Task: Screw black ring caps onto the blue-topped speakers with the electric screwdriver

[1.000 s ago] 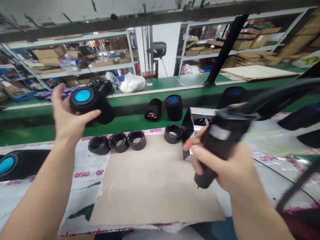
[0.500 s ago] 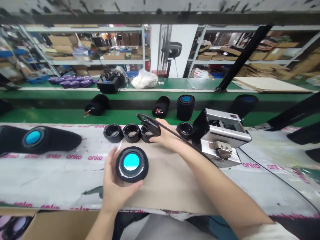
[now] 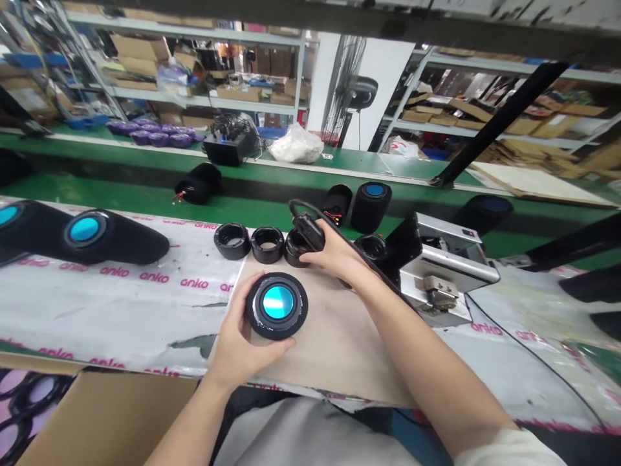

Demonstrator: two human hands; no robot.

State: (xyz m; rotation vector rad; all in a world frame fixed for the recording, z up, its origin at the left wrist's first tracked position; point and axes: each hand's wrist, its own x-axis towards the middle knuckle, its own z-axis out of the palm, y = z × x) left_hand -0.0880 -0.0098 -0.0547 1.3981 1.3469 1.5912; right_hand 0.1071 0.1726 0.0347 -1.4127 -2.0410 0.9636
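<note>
My left hand wraps round a black round speaker with a bright blue disc on top, standing on a sheet of brown cardboard. My right hand reaches forward over the cardboard and grips a black corded tool, whose cable runs back along my forearm. The tool's tip sits at the third of the black ring parts lined up at the cardboard's far edge.
A grey metal fixture stands right of my right hand. Long black speakers with blue discs lie at the left on printed plastic film. More black speakers rest on the green conveyor. A cardboard box sits below left.
My left hand brought the speaker down from the air onto the cardboard. My right hand carried the corded tool forward to the row of rings. The view has tilted down.
</note>
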